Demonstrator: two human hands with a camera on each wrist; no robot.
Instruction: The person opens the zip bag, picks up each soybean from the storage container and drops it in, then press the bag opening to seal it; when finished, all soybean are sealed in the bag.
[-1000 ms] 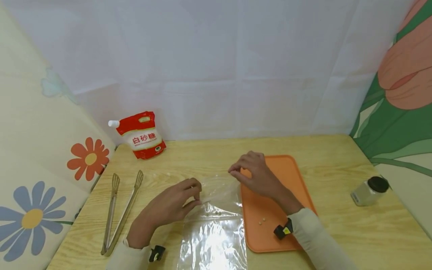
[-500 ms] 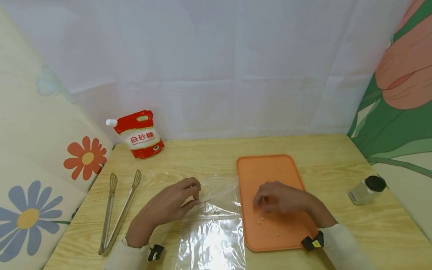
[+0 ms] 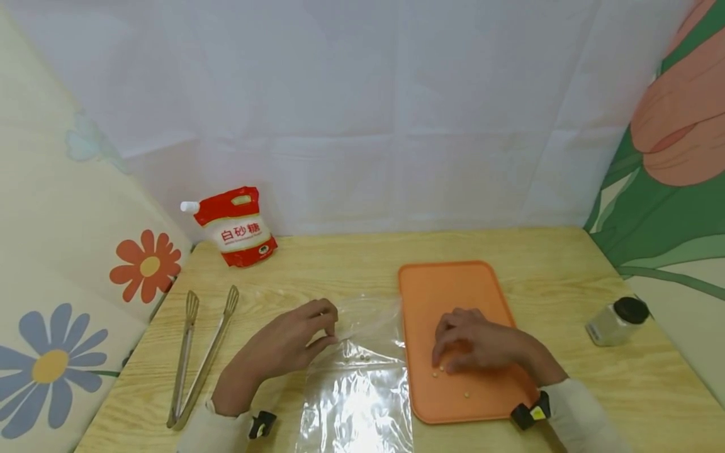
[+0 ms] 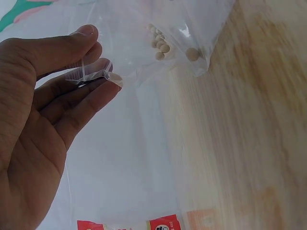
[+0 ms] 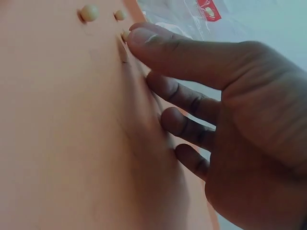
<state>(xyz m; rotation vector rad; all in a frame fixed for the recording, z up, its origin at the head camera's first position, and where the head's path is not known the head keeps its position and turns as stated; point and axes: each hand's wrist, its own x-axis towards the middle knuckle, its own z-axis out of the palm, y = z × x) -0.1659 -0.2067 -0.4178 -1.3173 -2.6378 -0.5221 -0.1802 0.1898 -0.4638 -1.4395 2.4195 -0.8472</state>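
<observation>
My left hand (image 3: 294, 336) pinches the open top edge of a clear plastic bag (image 3: 357, 409) lying on the table. In the left wrist view, several small round beige balls (image 4: 163, 48) sit inside the bag. To the right lies an orange tray (image 3: 453, 283) with a few of the same balls on it, one ball (image 3: 467, 395) nearer the front edge. My right hand (image 3: 476, 343) is low over the tray, fingers bent and spread, thumb and forefinger tips on either side of another ball (image 5: 125, 36). The thumb hides most of the forefinger in the right wrist view.
Metal tongs (image 3: 187, 377) lie spread at the left of the wooden table. A red-and-white sugar pouch (image 3: 240, 229) with a white spout stands at the back left. A clear jar with a black lid (image 3: 617, 321) lies tilted at the right. A white cloth (image 3: 362, 126) hangs behind.
My right hand has gone from above the bag's far right corner to the tray, down to the balls there. My left hand keeps its pinch on the bag.
</observation>
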